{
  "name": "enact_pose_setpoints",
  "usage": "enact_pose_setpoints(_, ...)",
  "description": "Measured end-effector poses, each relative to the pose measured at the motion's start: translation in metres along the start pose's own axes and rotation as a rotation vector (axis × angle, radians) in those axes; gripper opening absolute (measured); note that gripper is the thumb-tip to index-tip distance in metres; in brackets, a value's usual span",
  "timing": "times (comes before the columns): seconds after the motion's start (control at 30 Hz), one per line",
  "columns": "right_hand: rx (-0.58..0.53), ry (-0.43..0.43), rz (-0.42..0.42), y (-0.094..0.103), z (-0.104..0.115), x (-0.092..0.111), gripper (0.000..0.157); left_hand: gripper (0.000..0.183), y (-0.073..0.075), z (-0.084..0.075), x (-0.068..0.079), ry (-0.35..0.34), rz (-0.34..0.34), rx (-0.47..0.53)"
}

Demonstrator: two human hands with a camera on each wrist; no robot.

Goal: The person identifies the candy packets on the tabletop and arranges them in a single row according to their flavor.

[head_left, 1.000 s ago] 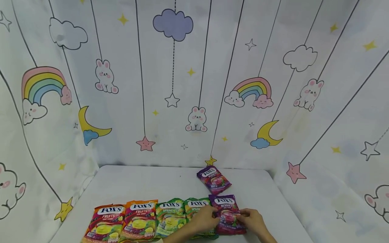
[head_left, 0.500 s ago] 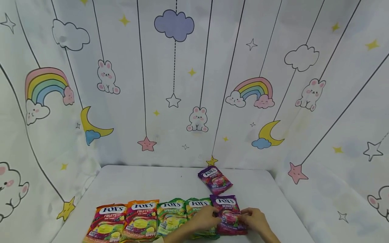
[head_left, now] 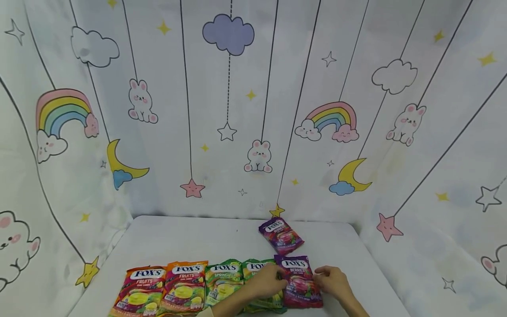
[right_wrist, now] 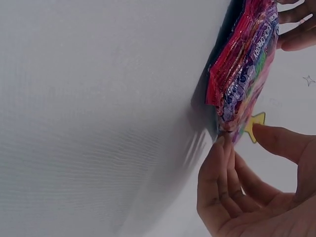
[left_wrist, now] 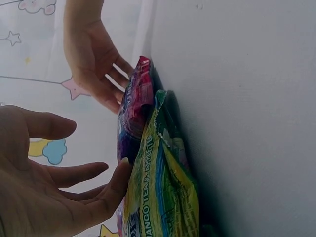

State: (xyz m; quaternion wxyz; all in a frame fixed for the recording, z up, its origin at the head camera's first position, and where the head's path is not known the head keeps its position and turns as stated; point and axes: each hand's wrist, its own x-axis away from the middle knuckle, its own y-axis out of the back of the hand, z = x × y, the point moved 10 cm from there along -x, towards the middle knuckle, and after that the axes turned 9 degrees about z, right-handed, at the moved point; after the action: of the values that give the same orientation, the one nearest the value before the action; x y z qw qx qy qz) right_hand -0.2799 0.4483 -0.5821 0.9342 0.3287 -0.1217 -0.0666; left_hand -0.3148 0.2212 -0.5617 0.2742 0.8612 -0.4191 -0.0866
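A purple Fox's Berries candy bag (head_left: pixel 299 290) lies flat at the right end of a row of bags. My left hand (head_left: pixel 267 281) reaches over the green bag (head_left: pixel 263 304) beside it, its fingertips at the purple bag's left edge. In the left wrist view, the left thumb stands apart from the loosely bent fingers (left_wrist: pixel 111 195). My right hand (head_left: pixel 332 284) is at the purple bag's right side. The right wrist view has its straight fingertips touching that bag's edge (right_wrist: pixel 224 126), the thumb held away.
Another green Spring Tea bag (head_left: pixel 223 288) and two orange-red Fruits bags (head_left: pixel 184 288) continue the row leftward. Behind the row, a second purple Berries bag (head_left: pixel 282 237) lies tilted near the back of the white table (head_left: pixel 190 237). A patterned curtain (head_left: pixel 222 176) stands behind.
My right hand has eased slightly off the purple bag, its thumb and fingers loosening. The left hand stays about where it was. The whole view has shifted a little.
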Motion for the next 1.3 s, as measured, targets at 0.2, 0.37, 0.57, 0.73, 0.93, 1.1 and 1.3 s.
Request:
enact_pose_setpoints(0.2,0.003,0.015,-0.008,-0.001,0.002,-0.006,0.029,0.038,0.011,0.004,-0.001,-0.005,-0.047,0.005)
enact_pose_setpoints(0.37,0.010,0.029,-0.034,0.004,0.006,-0.013,0.025,0.040,0.019,0.004,-0.006,-0.005,-0.067,0.002)
enact_pose_setpoints(0.57,0.011,0.039,-0.049,0.009,0.009,-0.021,0.024,0.039,0.030,-0.002,-0.010,-0.015,-0.111,-0.026)
enact_pose_setpoints(0.73,-0.014,0.038,-0.056,0.011,0.014,-0.026,0.024,0.042,0.035,0.000,-0.014,0.016,-0.134,-0.002)
enact_pose_setpoints(0.93,-0.053,0.040,-0.055,0.013,0.019,-0.034,0.026,0.044,0.037,0.007,-0.019,0.042,-0.140,0.037)
enact_pose_setpoints(1.1,-0.061,0.048,-0.064,0.013,0.021,-0.042,0.026,0.043,0.041,0.006,-0.020,0.013,-0.148,0.065)
enact_pose_setpoints(1.3,-0.078,0.060,-0.072,0.012,0.023,-0.051,0.027,0.034,0.052,0.008,-0.020,-0.002,-0.217,0.041)
